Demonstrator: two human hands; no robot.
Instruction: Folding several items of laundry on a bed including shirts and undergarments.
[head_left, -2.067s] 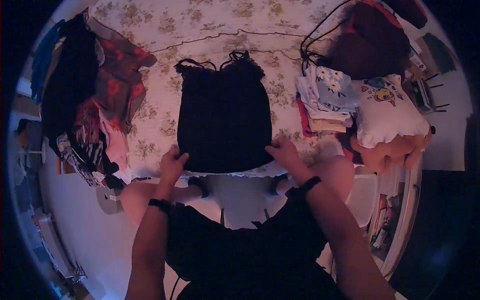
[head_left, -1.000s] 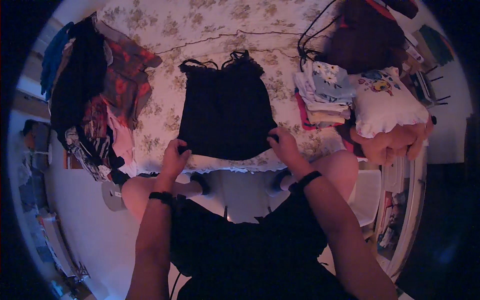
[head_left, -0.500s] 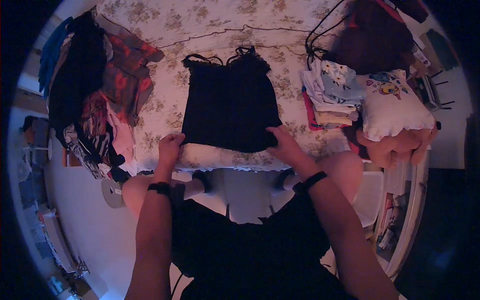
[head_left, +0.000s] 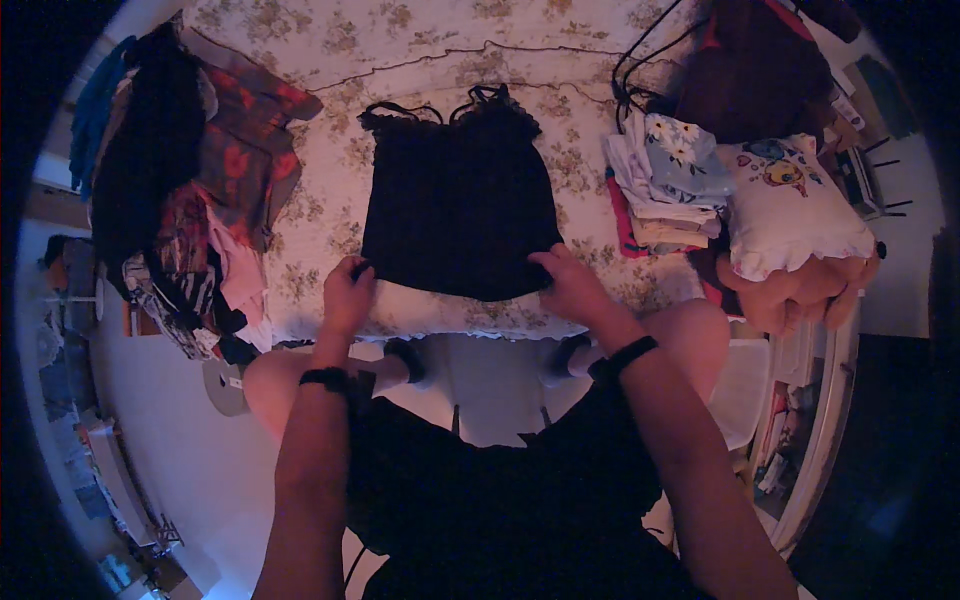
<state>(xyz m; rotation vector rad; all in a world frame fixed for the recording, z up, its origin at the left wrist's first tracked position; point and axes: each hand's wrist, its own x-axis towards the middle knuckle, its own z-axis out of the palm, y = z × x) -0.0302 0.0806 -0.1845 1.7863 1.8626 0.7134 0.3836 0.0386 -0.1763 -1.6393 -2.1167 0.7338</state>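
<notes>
A black camisole with thin straps and a lacy top edge lies spread flat on a floral quilted cover. Its straps point away from me and its hem faces me. At the hem's left corner, my left hand pinches the cloth between thumb and fingers. My right hand grips the opposite corner of the hem in the same way. Both wrists carry dark bands.
Loose clothes are heaped at the left edge of the cover. On the right sit a stack of folded clothes, a white frilled pillow with a cartoon print, and a dark bag with black cords. A white bin stands below, beside my right knee.
My left hand has shifted slightly to the right, and the camisole's hem has drawn up a little. Both hands keep hold of its corners. The whole view has tilted slightly.
</notes>
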